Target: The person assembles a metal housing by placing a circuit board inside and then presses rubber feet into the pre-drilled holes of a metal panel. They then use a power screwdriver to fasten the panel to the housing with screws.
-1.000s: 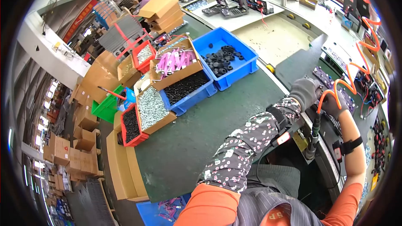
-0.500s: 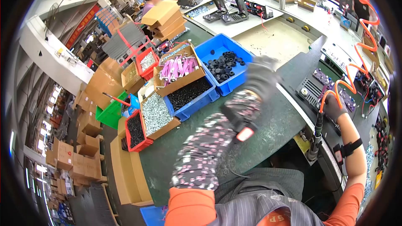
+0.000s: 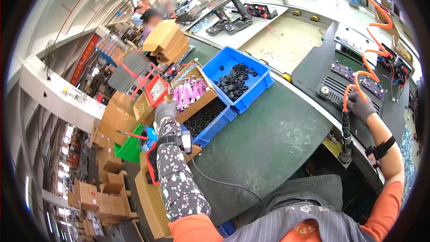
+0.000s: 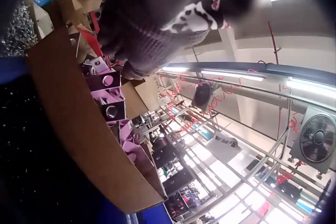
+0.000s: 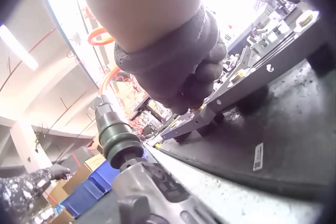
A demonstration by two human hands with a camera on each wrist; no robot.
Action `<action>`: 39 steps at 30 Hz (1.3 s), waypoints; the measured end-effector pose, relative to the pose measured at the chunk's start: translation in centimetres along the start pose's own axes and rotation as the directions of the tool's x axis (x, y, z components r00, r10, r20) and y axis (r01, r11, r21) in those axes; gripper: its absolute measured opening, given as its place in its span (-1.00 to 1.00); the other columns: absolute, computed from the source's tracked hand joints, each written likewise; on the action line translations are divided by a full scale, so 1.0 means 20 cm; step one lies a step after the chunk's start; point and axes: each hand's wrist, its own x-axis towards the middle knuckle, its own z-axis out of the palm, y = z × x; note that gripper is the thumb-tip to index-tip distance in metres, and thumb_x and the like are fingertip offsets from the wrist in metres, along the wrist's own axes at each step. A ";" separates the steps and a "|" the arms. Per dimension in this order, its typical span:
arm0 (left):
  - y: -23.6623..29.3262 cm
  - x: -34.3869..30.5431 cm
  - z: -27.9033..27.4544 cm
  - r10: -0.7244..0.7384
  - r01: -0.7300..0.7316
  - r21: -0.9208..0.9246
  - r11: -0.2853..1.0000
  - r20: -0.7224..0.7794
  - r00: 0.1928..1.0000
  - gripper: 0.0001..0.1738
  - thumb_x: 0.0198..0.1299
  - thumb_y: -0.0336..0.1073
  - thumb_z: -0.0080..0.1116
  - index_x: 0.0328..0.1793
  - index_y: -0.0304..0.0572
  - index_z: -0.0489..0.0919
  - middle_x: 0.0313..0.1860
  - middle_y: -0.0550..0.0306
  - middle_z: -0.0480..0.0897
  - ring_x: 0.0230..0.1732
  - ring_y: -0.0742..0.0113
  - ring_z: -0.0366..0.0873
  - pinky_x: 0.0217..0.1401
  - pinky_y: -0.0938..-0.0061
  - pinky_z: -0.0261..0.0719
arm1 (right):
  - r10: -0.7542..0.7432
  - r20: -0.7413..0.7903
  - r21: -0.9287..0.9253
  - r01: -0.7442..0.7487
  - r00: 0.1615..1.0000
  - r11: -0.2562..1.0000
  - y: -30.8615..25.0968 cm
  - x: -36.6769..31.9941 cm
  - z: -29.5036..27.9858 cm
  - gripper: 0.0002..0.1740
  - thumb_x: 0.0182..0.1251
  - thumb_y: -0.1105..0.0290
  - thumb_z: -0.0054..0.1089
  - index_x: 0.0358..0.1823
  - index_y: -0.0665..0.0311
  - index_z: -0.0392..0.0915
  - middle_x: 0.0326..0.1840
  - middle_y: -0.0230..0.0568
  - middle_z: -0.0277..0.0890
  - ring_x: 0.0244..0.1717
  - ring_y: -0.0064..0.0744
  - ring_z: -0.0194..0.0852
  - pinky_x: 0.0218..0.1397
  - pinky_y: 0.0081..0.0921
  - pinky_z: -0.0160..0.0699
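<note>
My gloved left hand (image 3: pixel 165 109) (image 4: pixel 142 35) is over the small boxes, beside the carton of pink parts (image 3: pixel 190 90) (image 4: pixel 109 95) and just below a red bin of small metal pieces (image 3: pixel 156 88). Its fingertips are hidden, so any held piece cannot be made out. At the right, the gloved right hand (image 3: pixel 359 106) (image 5: pixel 184 71) has curled fingers against the edge of a dark slotted panel (image 3: pixel 335 90) (image 5: pixel 247 90). A driver (image 3: pixel 346 127) (image 5: pixel 118 134) on a coiled orange hose stands upright beside that hand, not held.
Near the left forearm are a blue bin of black pieces (image 3: pixel 204 118), a green bin (image 3: pixel 130 148) and an open carton (image 3: pixel 150 204). A blue bin of black caps (image 3: pixel 257 83) stands farther back. Circuit boards (image 3: pixel 356 78) lie beyond the right hand.
My left hand has left the slotted panel and crossed leftward over the green table to the small boxes. The right hand stays by the panel. The head view has shifted.
</note>
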 end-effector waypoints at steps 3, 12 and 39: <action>-0.09 0.10 0.10 0.018 -0.018 -0.048 0.999 -0.001 1.000 -0.49 0.09 0.09 0.10 -0.05 -0.16 0.63 -0.06 -0.17 0.62 0.03 -0.03 0.56 0.08 0.22 0.45 | 0.222 0.126 0.698 -0.245 0.967 0.673 0.03 -0.09 -0.03 -0.80 0.05 0.54 0.09 -0.24 0.30 0.46 -0.44 -0.37 0.43 -0.46 -0.50 0.34 -0.30 -0.58 0.42; -0.07 0.04 -0.02 0.007 -0.133 -0.780 0.612 -0.162 0.987 -0.73 0.33 -0.17 -0.07 -0.04 -0.13 0.55 -0.46 0.14 0.59 -0.51 0.38 0.52 -0.46 0.48 0.46 | 0.264 0.384 0.905 -0.418 0.885 0.085 0.28 -0.55 -0.20 -0.71 0.24 0.46 0.07 0.00 0.33 0.42 -0.21 -0.21 0.52 -0.38 -0.53 0.53 -0.45 -0.75 0.49; 1.75 -2.05 0.19 0.945 -0.902 -0.407 -0.146 -0.326 -0.006 -0.80 0.17 -0.29 0.00 -0.11 0.00 0.57 -0.34 0.07 0.62 -0.33 0.11 0.63 -0.30 0.29 0.57 | 0.393 0.190 0.822 -0.365 0.900 0.437 0.46 -0.87 -0.36 -0.65 0.08 0.60 0.10 -0.04 0.34 0.45 -0.25 -0.31 0.51 -0.44 -0.63 0.51 -0.51 -0.69 0.47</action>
